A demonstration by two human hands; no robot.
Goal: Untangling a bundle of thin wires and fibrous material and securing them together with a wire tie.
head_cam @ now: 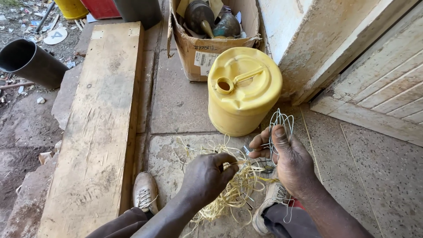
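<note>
My right hand [286, 158] holds a small coil of thin grey wire [282, 123], thumb pressed on the loops, which stick up above the fingers. My left hand [207, 176] is closed, pinching pale yellow straw-like strands [229, 194] that spread in a loose tangle over the floor between my feet. The two hands are close together, a few strands and a wire end running between them. My shoes [144, 191] rest on the stone floor below.
A yellow plastic jerrycan [242, 88] stands just beyond my hands. Behind it is a cardboard box [207, 53] of metal items. A long wooden plank [101, 123] lies at the left, a dark pipe [31, 61] at far left, a wooden door [379, 88] at the right.
</note>
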